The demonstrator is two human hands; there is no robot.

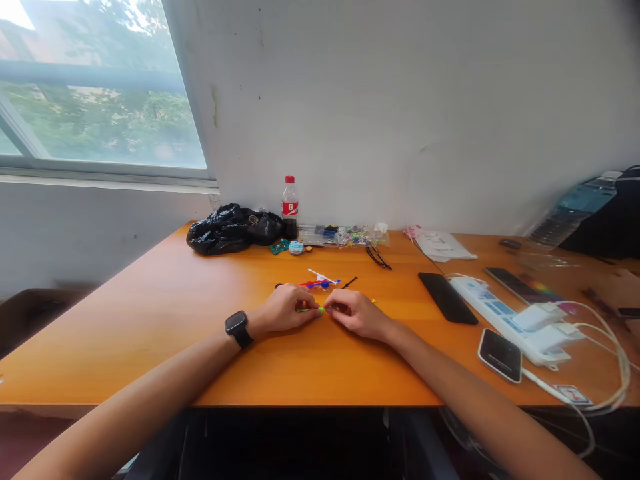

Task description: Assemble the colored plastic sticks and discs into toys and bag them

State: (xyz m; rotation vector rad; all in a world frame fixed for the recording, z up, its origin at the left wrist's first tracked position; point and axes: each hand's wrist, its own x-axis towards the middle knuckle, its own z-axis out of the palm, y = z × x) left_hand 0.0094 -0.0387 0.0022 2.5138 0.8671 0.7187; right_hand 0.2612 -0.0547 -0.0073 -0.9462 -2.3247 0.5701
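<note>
Over the middle of the desk, my left hand (290,308) pinches a small bright green plastic piece (303,309), largely hidden by the fingers. Fingertips of my right hand (356,313) are closed at the right end of that same piece, almost touching the left fingertips. Its exact kind is too small to tell. Just beyond the hands lie a white plastic piece with a long arm (323,276), a blue piece (325,285) and a red one (309,285). A thin black strip (350,283) rests to their right. A small yellow bit (374,300) sits behind my right hand.
Along the wall stand a black plastic bag (230,230), a cola bottle (289,207), a round tin (296,247) and clear bags of small parts (350,235). To the right are a black phone (447,298), a white power strip (493,310) with cables and another phone (500,355).
</note>
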